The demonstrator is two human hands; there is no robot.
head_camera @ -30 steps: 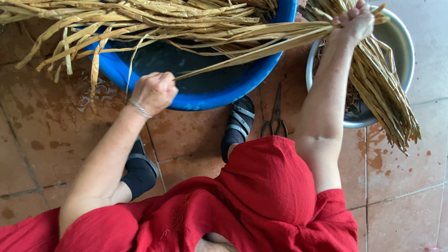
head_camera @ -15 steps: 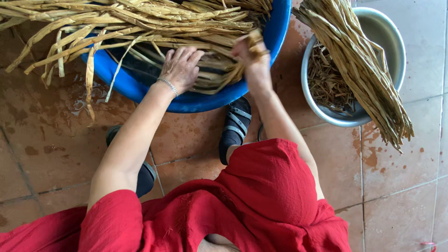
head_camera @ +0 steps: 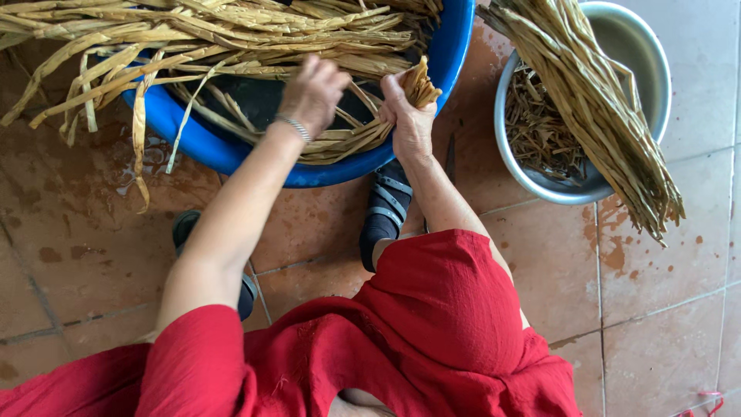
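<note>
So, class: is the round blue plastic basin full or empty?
Full: the round blue plastic basin is heaped with long tan dried strips overhanging its rim.

Both hands (head_camera: 363,104) grip strips (head_camera: 351,139)

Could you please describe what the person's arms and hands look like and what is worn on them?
Both arms are bare from the short red sleeves down. The left hand has a thin silver-coloured bracelet at the wrist. The right hand shows no glove, ring or band.

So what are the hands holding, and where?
The right hand grips a bundle of dried strips near its end; the left hand rests on strips in the blue tub.
</note>
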